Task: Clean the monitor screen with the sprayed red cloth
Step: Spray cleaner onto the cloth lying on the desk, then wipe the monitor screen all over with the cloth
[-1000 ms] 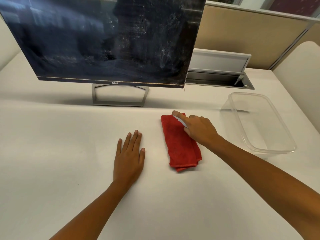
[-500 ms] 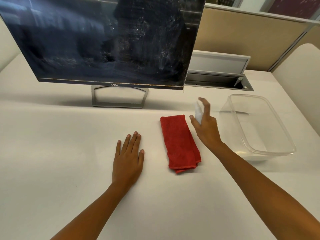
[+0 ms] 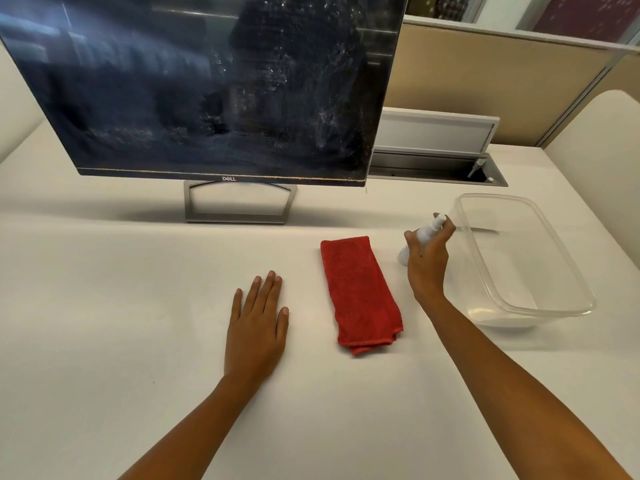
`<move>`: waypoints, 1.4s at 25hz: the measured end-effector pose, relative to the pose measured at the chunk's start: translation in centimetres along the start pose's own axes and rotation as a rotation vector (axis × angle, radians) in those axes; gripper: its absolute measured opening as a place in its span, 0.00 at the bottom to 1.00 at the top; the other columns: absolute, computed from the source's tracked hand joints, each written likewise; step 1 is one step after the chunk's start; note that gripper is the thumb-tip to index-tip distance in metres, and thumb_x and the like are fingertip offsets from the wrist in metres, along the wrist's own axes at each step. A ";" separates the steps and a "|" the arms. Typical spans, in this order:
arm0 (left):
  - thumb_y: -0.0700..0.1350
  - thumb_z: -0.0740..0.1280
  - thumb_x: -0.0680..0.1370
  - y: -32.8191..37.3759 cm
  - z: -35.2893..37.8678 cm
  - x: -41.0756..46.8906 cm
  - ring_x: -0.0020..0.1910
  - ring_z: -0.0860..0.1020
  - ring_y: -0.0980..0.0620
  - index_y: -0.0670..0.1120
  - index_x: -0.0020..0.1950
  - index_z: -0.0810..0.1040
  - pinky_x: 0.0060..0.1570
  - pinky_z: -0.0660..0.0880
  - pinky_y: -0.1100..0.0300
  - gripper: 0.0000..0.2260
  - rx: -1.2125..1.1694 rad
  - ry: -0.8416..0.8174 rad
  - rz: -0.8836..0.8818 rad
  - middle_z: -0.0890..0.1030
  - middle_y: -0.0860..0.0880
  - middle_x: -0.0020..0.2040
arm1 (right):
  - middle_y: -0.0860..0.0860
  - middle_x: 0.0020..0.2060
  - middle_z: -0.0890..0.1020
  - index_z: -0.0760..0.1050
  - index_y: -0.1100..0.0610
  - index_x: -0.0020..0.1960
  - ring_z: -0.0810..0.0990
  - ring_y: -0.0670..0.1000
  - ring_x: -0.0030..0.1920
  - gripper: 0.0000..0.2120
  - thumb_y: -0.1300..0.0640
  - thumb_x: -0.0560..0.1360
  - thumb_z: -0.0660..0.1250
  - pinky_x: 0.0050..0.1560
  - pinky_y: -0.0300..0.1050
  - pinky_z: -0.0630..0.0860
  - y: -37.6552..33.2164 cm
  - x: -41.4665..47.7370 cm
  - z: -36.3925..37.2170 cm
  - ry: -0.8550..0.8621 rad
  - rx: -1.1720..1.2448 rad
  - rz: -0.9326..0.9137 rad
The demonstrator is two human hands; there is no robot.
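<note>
The red cloth point(image 3: 360, 292) lies folded flat on the white worktop point(image 3: 104, 306), in front of the monitor screen point(image 3: 207, 88) and a little to the right of its stand point(image 3: 239, 202). Its long axis runs from the near edge toward the screen, leaning slightly so the far end sits further left than the near end. Nothing touches it.

It lies between the two hands. The left hand point(image 3: 258, 327) rests palm down on the worktop just to the cloth's left, fingers straight and together, holding nothing. The right hand point(image 3: 427, 261) is just to the cloth's right, level with its far half, and is curled around a small white spray bottle point(image 3: 420, 239), thumb on one side and fingers on the other, with the nozzle pointing up and away toward the clear plastic tub point(image 3: 568, 271) that stands beside it. Whether the bottle's base rests on the worktop I cannot tell.

Both hands are about equally near the cloth, but only the left is free. As I judge it, the right hand first has to set the bottle down, likely by or in the tub, before it can take the cloth; otherwise the left hand could slide sideways and pinch the cloth's long edge.

The screen is smeared and speckled, most heavily on its right half, so wiping has not yet begun.
</note>
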State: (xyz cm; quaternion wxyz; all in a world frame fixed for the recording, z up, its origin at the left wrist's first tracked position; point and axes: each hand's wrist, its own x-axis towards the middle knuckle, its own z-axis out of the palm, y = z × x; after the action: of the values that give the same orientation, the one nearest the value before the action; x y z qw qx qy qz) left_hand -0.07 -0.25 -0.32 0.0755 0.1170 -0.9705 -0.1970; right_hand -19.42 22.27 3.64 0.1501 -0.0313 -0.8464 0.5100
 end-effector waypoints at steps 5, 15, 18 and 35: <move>0.52 0.48 0.80 0.1 0.0 0.0 0.78 0.49 0.54 0.49 0.78 0.52 0.77 0.43 0.53 0.26 -0.002 0.005 -0.001 0.54 0.53 0.78 | 0.59 0.70 0.69 0.57 0.58 0.73 0.75 0.61 0.65 0.30 0.62 0.76 0.69 0.61 0.46 0.74 -0.4 -0.6 -0.4 -0.082 -0.055 -0.035; 0.54 0.45 0.80 -0.1 0.2 0.1 0.78 0.48 0.54 0.50 0.78 0.50 0.77 0.43 0.52 0.26 0.023 -0.003 -0.001 0.53 0.53 0.79 | 0.60 0.67 0.71 0.75 0.56 0.67 0.67 0.60 0.72 0.21 0.69 0.76 0.64 0.77 0.59 0.58 -2.3 -10.3 -1.3 -0.163 -0.502 -0.442; 0.55 0.42 0.79 0.0 0.1 0.0 0.78 0.48 0.54 0.49 0.78 0.51 0.77 0.44 0.51 0.27 0.022 0.002 0.004 0.53 0.52 0.78 | 0.59 0.69 0.71 0.72 0.53 0.70 0.66 0.58 0.71 0.19 0.63 0.80 0.60 0.78 0.58 0.53 -2.2 -11.2 -0.7 -0.300 -0.605 -0.248; 0.53 0.46 0.82 -0.2 -0.3 -0.1 0.78 0.48 0.54 0.50 0.78 0.50 0.77 0.41 0.53 0.24 0.001 -0.031 0.001 0.53 0.53 0.79 | 0.54 0.54 0.80 0.68 0.59 0.65 0.79 0.58 0.55 0.16 0.58 0.78 0.65 0.59 0.52 0.68 -8.0 -9.8 0.5 -0.345 -0.675 -0.007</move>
State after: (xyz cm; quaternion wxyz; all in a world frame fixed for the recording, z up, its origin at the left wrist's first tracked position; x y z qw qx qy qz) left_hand 0.09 -0.52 -0.14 0.0607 0.1134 -0.9716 -0.1984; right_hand -9.46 16.01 8.24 -0.0115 0.0102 -0.9797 0.1998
